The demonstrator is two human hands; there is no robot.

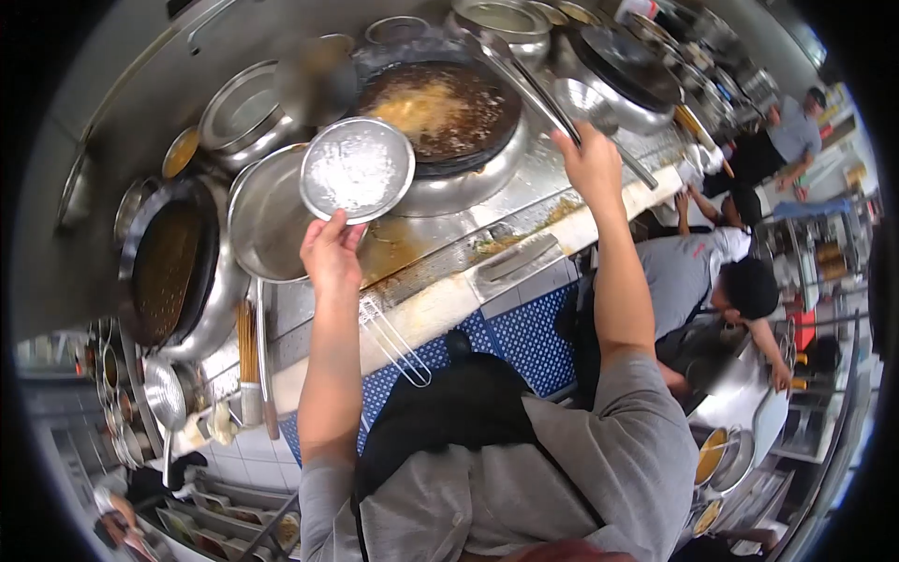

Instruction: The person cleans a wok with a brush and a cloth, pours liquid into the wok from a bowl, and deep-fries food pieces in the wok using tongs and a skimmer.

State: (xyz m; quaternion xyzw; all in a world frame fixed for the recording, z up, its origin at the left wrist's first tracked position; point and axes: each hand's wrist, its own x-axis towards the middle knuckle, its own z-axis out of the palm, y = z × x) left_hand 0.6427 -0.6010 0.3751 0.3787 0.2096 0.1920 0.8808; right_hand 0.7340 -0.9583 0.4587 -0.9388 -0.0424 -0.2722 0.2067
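Observation:
My left hand (330, 253) pinches the near rim of a shallow round metal bowl (358, 169), thumb on top. The bowl is held tilted beside a wok of bubbling dark oil (487, 108), where pale yellow food (417, 108) fries amid foam. My right hand (594, 170) is closed around the handle end of long metal tongs (532, 86). They slant up and left to the wok's far right rim; their tips are hard to make out. Below the bowl is a larger metal pan (267, 225), partly covered by it.
Another wok with dark oil (169, 262) stands at the left. A perforated skimmer (585, 101) lies right of the frying wok. A wire-handled strainer (393, 347) hangs over the counter's front edge (421, 304). Co-workers in grey shirts (688, 272) work close by on the right.

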